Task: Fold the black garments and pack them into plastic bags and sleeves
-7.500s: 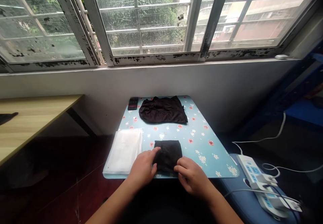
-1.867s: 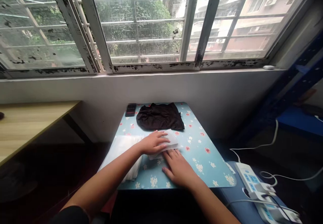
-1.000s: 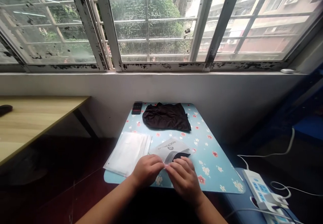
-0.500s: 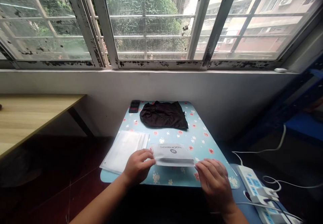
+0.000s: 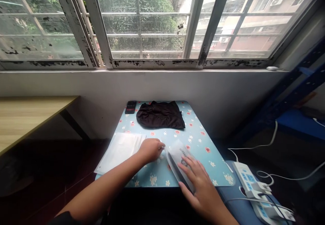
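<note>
A translucent packet with dark lettering and a dark band along one edge is turned at a slant near the table's front. My left hand pinches its upper left corner. Spread over the packet's lower right part, my right hand has its fingers apart and touches the surface. White translucent sheets or bags lie to the left, partly behind my left forearm. Farther back rests a crumpled black cloth item.
The flowered light-blue table carries a blurred dark object at its back left corner. Power strips with white cables sit on a blue surface at right. A wooden desk stands at left.
The packet has turned from level to slanted, its left corner raised and moved right with my left hand. My right hand has opened and shifted left onto the packet. The view has shifted slightly.
</note>
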`<move>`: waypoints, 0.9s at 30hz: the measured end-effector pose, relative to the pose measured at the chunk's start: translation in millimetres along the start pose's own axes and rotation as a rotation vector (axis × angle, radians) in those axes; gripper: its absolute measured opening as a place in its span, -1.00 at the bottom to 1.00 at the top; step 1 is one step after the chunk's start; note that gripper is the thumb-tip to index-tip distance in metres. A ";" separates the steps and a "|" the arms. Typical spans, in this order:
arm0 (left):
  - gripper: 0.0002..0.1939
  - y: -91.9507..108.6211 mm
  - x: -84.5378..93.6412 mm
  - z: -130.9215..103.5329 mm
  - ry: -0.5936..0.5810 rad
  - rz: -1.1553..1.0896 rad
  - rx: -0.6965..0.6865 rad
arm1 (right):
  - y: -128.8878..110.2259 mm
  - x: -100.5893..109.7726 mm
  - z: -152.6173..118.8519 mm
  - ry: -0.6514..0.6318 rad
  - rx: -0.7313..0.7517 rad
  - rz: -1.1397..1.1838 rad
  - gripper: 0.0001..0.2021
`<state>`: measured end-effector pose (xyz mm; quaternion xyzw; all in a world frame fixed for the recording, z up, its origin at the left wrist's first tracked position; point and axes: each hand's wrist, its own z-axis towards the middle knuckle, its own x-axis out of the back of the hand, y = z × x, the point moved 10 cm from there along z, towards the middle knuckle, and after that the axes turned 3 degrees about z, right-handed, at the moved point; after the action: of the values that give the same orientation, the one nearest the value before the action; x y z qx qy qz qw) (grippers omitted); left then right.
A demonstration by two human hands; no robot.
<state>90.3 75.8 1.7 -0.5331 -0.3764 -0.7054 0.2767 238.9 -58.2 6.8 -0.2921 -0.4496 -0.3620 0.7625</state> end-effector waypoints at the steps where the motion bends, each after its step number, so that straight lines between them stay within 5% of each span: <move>1: -0.79 5.8 -6.4 6.4 -0.017 -0.007 -0.021 | 8.7 -11.3 0.2 0.003 -0.075 -0.025 -0.40; 4: -0.74 5.3 -15.1 22.1 -0.025 -0.019 -0.032 | 40.3 -42.5 -2.9 -0.003 -0.238 -0.071 -0.35; 6: -0.72 -13.5 -10.7 29.4 -0.002 -0.021 0.008 | 67.2 -55.9 -5.1 -0.020 -0.334 -0.092 -0.41; 14: -0.72 -158.6 32.2 26.8 0.100 0.044 0.312 | 166.7 -60.8 21.6 -0.150 -0.680 -0.189 -0.42; 17: -0.68 -190.7 33.5 19.3 0.085 0.065 0.363 | 182.9 -46.5 47.4 -0.171 -0.702 -0.244 -0.43; 21: -0.65 -194.5 26.3 17.3 0.069 0.072 0.324 | 169.2 -29.0 104.2 -0.111 -0.426 -0.271 -0.59; 27: -0.69 -185.2 14.4 31.4 0.063 0.082 0.291 | 163.5 -51.0 161.7 -0.143 -0.250 -0.307 -0.80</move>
<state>-43.3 206.3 -23.6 -0.4801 -0.4436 -0.6478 0.3913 278.5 174.0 10.2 -0.3374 -0.4932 -0.5052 0.6227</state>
